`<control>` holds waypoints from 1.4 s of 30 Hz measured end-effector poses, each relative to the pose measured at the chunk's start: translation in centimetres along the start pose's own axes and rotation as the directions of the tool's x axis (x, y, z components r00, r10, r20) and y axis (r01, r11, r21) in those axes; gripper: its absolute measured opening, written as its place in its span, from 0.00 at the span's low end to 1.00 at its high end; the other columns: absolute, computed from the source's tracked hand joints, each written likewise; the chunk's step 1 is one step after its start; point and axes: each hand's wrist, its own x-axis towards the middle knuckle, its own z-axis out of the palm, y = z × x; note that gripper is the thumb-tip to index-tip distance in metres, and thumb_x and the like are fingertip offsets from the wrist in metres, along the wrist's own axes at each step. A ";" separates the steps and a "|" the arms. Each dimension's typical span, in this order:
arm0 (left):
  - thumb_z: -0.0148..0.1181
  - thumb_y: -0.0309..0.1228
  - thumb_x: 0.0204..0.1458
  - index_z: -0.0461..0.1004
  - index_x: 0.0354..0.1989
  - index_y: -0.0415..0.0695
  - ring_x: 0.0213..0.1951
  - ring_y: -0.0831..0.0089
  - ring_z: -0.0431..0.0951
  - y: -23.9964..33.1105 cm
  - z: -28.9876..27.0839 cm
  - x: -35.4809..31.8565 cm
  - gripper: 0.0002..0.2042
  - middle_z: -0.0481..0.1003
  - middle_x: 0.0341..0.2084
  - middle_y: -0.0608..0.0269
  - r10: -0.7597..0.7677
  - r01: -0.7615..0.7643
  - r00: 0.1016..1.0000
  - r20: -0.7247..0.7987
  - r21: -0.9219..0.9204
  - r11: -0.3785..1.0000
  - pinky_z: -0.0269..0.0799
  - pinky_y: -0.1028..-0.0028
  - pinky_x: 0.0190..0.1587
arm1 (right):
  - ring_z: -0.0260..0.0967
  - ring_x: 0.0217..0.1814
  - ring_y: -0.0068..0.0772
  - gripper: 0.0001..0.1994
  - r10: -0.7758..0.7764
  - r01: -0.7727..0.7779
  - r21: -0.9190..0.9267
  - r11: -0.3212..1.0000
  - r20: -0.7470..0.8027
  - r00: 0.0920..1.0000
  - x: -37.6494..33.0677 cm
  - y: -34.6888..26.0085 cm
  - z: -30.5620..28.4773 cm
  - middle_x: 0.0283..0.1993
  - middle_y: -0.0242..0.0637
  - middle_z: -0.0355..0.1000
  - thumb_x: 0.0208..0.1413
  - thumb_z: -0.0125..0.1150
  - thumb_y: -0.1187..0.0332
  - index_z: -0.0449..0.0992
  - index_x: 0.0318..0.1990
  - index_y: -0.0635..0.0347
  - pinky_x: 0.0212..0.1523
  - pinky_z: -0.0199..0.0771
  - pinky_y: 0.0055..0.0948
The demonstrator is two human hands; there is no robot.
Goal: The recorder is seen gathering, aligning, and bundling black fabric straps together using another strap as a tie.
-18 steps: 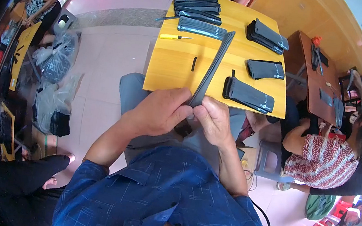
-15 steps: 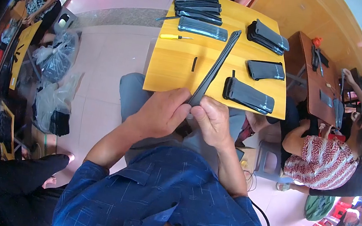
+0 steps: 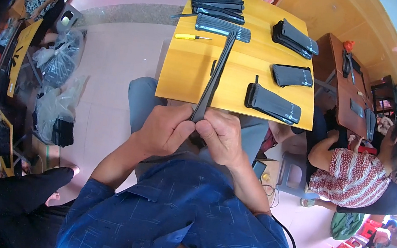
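Note:
Between my two hands, a long narrow dark grey folded strip slants up and away over the yellow table. My left hand is closed on its near end, thumb pressed along the edge. Right beside it, my right hand pinches the same end, the thumbs almost touching. The strip's far tip overlaps a ribbed grey bundle. A short black strap lies on the table, partly covered by the held strip. I cannot tell what kind of article the strip is.
Dark grey bundles lie on the right in a far stack, a single pack and a near stack. More bundles sit at the far left, near a yellow-handled screwdriver. A co-worker sits right, beside a brown table.
Both hands have drawn slightly left and toward me, still gripping the strip. Its far tip has swung left, onto the ribbed bundle. The right-hand co-worker's raised hand has come down.

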 end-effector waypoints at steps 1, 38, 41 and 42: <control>0.52 0.32 0.59 0.68 0.29 0.40 0.26 0.46 0.73 -0.3 -0.1 0.0 0.09 0.70 0.22 0.48 0.007 -0.007 1.000 0.028 0.015 1.000 0.68 0.58 0.28 | 0.63 0.25 0.50 0.15 -0.021 0.021 -0.054 0.998 0.011 1.000 0.1 0.1 0.0 0.22 0.44 0.60 0.61 0.61 0.69 0.67 0.24 0.63 0.27 0.64 0.40; 0.53 0.41 0.61 0.75 0.29 0.46 0.28 0.52 0.78 -2.1 -0.2 1.9 0.13 0.76 0.23 0.57 0.280 -0.293 0.956 0.089 0.208 0.933 0.72 0.57 0.31 | 0.67 0.23 0.32 0.19 0.116 -0.118 -0.028 0.993 -0.076 0.990 -1.6 2.1 -0.3 0.22 0.35 0.66 0.68 0.54 0.57 0.73 0.30 0.63 0.27 0.65 0.31; 0.52 0.39 0.63 0.76 0.28 0.45 0.24 0.56 0.77 -1.8 -1.1 2.3 0.14 0.76 0.21 0.58 0.258 -0.271 0.937 0.236 0.026 0.962 0.72 0.61 0.29 | 0.64 0.21 0.27 0.20 0.173 -0.161 0.156 0.974 -0.065 0.983 -2.1 2.1 -0.1 0.22 0.32 0.67 0.68 0.54 0.54 0.72 0.32 0.63 0.25 0.64 0.27; 0.52 0.39 0.63 0.76 0.28 0.45 0.24 0.56 0.77 -1.8 -1.0 2.3 0.14 0.76 0.21 0.58 0.258 -0.272 0.936 0.238 0.026 0.962 0.72 0.61 0.29 | 0.64 0.21 0.27 0.20 0.173 -0.161 0.157 0.975 -0.067 0.983 -2.3 2.2 0.0 0.22 0.32 0.67 0.68 0.54 0.54 0.72 0.32 0.63 0.25 0.64 0.27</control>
